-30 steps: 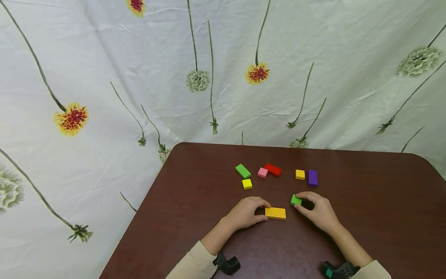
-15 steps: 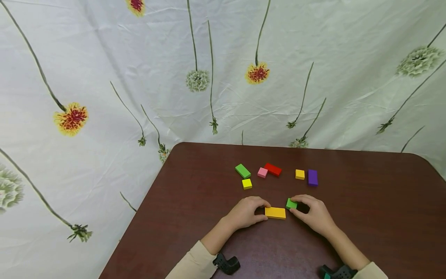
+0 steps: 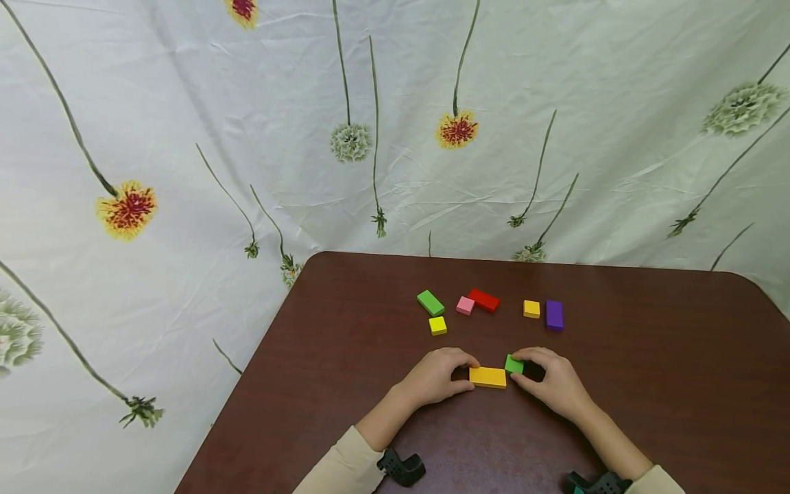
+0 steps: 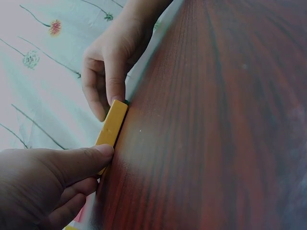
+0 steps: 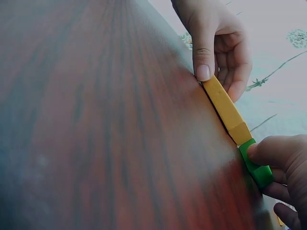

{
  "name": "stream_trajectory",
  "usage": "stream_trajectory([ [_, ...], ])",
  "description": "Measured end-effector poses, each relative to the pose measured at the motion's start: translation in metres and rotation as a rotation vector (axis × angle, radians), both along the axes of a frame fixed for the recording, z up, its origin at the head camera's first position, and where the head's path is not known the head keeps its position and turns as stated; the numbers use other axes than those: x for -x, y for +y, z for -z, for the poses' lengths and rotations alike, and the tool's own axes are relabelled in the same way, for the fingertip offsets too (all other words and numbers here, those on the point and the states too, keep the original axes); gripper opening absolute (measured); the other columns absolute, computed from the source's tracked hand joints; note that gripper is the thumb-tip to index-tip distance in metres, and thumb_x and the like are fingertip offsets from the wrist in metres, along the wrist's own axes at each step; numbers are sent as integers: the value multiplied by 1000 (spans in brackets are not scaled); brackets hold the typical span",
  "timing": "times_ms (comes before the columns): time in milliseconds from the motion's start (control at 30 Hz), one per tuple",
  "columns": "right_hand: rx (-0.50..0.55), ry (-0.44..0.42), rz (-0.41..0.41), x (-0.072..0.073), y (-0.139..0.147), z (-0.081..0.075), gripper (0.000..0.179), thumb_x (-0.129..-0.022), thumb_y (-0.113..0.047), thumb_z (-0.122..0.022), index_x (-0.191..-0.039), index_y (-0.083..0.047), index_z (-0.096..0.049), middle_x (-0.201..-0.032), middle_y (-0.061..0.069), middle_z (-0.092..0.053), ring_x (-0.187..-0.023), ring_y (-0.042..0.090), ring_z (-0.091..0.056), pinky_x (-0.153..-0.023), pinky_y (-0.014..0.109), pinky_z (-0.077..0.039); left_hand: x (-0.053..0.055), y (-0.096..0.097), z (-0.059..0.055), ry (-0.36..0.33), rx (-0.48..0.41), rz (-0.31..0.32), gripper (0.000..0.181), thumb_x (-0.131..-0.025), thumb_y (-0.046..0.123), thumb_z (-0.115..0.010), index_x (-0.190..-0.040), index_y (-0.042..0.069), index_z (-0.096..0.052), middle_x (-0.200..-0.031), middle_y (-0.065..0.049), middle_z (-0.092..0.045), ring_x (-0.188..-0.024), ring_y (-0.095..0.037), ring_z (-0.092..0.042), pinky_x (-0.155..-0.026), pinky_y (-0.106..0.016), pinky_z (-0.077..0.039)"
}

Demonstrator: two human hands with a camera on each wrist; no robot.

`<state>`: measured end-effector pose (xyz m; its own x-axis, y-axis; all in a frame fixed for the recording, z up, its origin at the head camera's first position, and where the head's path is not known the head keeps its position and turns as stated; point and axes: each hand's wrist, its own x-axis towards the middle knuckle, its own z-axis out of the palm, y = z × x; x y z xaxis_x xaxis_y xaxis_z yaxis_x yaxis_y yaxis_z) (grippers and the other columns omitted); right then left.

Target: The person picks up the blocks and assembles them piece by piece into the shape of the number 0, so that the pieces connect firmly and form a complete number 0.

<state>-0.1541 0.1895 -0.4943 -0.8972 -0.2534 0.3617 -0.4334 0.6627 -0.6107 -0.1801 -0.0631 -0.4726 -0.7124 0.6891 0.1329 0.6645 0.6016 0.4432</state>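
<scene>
A long orange-yellow block [image 3: 487, 378] lies flat on the dark table, and my left hand [image 3: 435, 376] pinches its left end between thumb and fingers. My right hand [image 3: 554, 381] grips a small green block [image 3: 513, 364] by its near and far sides. In the right wrist view the green block [image 5: 255, 165] sits against the end of the yellow block [image 5: 226, 109], slightly angled to it. From the left wrist, the thumb shows on the yellow block [image 4: 112, 125], while the green one is mostly hidden behind it.
Farther back on the brown table [image 3: 666, 343] lie a long green block [image 3: 430, 302], a small yellow block [image 3: 437, 326], a pink block [image 3: 465, 305], a red block [image 3: 484, 300], a small orange block [image 3: 531, 309] and a purple block [image 3: 554, 315]. A flowered cloth [image 3: 395, 171] hangs behind.
My right hand has brought the green block left and nearer, up to the right end of the yellow block. The left hand and yellow block have stayed in place.
</scene>
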Motion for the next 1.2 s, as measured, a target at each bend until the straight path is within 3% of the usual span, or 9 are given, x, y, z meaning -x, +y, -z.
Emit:
stream_trajectory([
  [233, 13, 90, -20, 0, 0, 3, 32, -72, -7, -85, -102, -10, -72, -105, -2, -68, -95, 18, -62, -81, 44, -53, 1, 1, 2, -5, 10, -4, 29, -87, 21, -76, -114, 12, -69, -106, 5, -66, -93, -5, -57, -85, -17, -46],
  [433, 67, 221, -28, -4, -8, 4, 29, -70, -4, -85, -95, -9, -72, -99, -2, -68, -91, 14, -59, -81, 18, -47, 1, 0, 2, -2, 9, 1, 29, -87, 21, -76, -114, 12, -69, -106, 4, -66, -93, -5, -57, -85, -17, -45],
  [500, 72, 243, -37, -6, -13, 4, 26, -70, -4, -85, -92, -9, -72, -97, -3, -68, -91, 14, -59, -81, 14, -46, 1, 0, 2, -2, 9, 2, 29, -87, 21, -76, -114, 12, -69, -106, 4, -66, -93, -5, -58, -85, -17, -46],
  [733, 19, 276, -52, -8, -23, 8, 25, -70, -8, -86, -89, -12, -72, -94, -4, -67, -93, 16, -61, -76, 40, -55, 2, 1, 2, 2, 18, -5, 30, -87, 22, -76, -114, 12, -69, -106, 4, -66, -93, -6, -58, -86, -17, -46],
  [1067, 10, 297, -67, -8, -24, 7, 25, -69, -7, -87, -87, -13, -71, -91, -5, -66, -91, 16, -61, -74, 42, -55, 2, 0, 1, -4, 6, 3, 31, -85, 22, -77, -114, 12, -69, -106, 4, -66, -94, -5, -58, -86, -17, -46],
  [1200, 7, 295, -63, -8, -24, 8, 25, -69, -7, -87, -87, -14, -71, -91, -6, -66, -91, 15, -60, -75, 39, -55, 7, -5, -1, -20, -15, 3, 37, -84, 28, -78, -116, 12, -68, -110, 4, -66, -99, -6, -59, -89, -18, -46],
])
